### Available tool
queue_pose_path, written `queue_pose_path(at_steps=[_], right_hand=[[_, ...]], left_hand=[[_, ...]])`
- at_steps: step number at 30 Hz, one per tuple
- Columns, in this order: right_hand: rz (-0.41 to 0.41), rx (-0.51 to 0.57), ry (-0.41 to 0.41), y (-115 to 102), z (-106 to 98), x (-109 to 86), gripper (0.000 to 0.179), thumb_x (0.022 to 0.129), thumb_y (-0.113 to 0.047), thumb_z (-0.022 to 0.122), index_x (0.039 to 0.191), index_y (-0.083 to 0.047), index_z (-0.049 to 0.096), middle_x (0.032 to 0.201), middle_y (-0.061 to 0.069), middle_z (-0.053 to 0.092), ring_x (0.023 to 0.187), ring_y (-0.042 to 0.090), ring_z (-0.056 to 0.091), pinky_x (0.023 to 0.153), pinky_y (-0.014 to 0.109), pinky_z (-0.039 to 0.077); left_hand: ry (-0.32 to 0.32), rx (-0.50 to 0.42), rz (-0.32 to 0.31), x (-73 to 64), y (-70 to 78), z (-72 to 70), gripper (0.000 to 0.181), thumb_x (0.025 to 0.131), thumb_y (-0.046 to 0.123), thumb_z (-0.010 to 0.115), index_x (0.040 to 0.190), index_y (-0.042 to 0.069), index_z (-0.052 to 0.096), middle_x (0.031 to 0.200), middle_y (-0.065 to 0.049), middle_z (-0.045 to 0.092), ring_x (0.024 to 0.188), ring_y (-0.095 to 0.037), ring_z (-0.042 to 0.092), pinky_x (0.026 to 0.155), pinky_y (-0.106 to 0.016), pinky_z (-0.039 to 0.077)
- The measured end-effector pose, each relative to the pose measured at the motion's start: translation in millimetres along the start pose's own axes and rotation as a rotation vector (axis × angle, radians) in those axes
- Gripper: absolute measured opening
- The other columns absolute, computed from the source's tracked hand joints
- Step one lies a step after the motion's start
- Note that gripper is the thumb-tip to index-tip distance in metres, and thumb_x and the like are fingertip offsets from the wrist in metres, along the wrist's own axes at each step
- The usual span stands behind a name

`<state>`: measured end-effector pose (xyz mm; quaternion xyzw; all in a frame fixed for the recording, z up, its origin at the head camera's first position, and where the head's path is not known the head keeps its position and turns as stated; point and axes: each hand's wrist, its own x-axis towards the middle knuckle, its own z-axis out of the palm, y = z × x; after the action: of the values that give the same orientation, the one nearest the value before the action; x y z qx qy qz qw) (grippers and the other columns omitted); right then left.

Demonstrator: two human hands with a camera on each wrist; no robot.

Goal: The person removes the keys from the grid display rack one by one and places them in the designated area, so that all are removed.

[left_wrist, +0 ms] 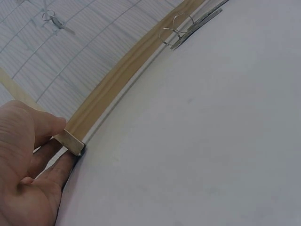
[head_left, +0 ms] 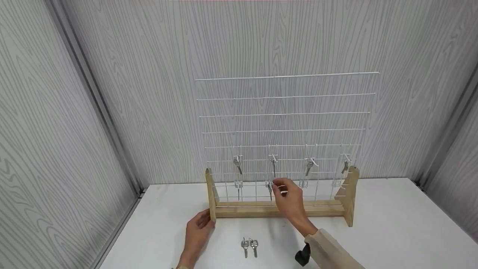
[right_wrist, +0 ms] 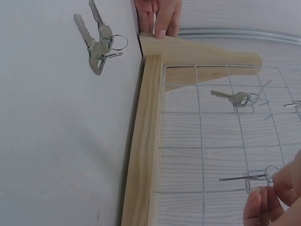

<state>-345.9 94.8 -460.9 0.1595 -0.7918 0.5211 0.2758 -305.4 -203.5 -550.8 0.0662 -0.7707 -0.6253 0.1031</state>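
A white wire grid rack (head_left: 287,130) stands on a wooden base (head_left: 242,213). My left hand (head_left: 198,231) grips the front corner of the base's left end piece (left_wrist: 70,141), thumb on one side and fingers on the other. At a lower hook, my right hand (head_left: 289,196) pinches the ring (right_wrist: 271,173) of a key (right_wrist: 233,178), which hangs edge-on in the right wrist view. The fingertips partly cover ring and hook. Left of it on the lower row hangs another key (right_wrist: 235,98). Two loose keys (head_left: 249,247) with rings lie side by side on the white table (head_left: 164,216) before the base.
Several keys (head_left: 238,164) hang from the upper row of hooks. Two lower hooks (head_left: 337,183) to the right of my right hand show no key. Grey wood-patterned panels (head_left: 157,93) stand behind and at both sides. A dark strap (head_left: 303,255) hangs by the right sleeve.
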Motion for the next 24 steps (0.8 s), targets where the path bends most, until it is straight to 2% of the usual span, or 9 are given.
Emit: queue_pose_path(at_steps=[5, 11, 17, 24], right_hand=[[0.033, -0.008, -0.018, -1.7, 1.4, 2.7, 0.013, 0.101, -0.003, 0.069, 0.113, 0.001, 0.075, 0.105, 0.013, 0.077, 0.091, 0.026, 0.075, 0.074, 0.027, 0.065], [0.059, -0.008, -0.031, -1.5, 1.3, 2.3, 0.013, 0.102, -0.002, 0.068, 0.112, -0.002, 0.076, 0.104, 0.011, 0.077, 0.092, 0.023, 0.074, 0.075, 0.025, 0.064], [0.049, -0.014, -0.035, -0.3, 0.7, 2.5, 0.012, 0.103, -0.002, 0.067, 0.11, -0.002, 0.077, 0.102, 0.009, 0.077, 0.093, 0.023, 0.074, 0.076, 0.025, 0.064], [0.051, -0.006, -0.04, -1.4, 1.2, 4.7, 0.011, 0.103, -0.004, 0.068, 0.108, -0.003, 0.077, 0.099, 0.008, 0.078, 0.091, 0.021, 0.074, 0.076, 0.025, 0.064]], left_hand=[[0.002, -0.015, 0.014, 0.6, 0.0, -0.1, 0.047, 0.101, 0.005, 0.069, 0.146, -0.005, 0.058, 0.148, -0.029, 0.061, 0.139, -0.045, 0.06, 0.105, -0.035, 0.064], [0.004, -0.004, -0.004, 1.0, -1.7, 0.9, 0.046, 0.102, 0.006, 0.069, 0.146, -0.004, 0.059, 0.147, -0.028, 0.062, 0.138, -0.043, 0.061, 0.104, -0.034, 0.064], [0.005, -0.007, 0.007, 0.8, -2.4, 0.5, 0.046, 0.102, 0.006, 0.068, 0.146, -0.004, 0.059, 0.146, -0.028, 0.063, 0.137, -0.043, 0.062, 0.102, -0.034, 0.065], [0.018, 0.003, -0.019, 1.5, 0.4, 0.9, 0.046, 0.102, 0.007, 0.069, 0.146, -0.003, 0.06, 0.146, -0.027, 0.063, 0.137, -0.043, 0.062, 0.104, -0.036, 0.065]])
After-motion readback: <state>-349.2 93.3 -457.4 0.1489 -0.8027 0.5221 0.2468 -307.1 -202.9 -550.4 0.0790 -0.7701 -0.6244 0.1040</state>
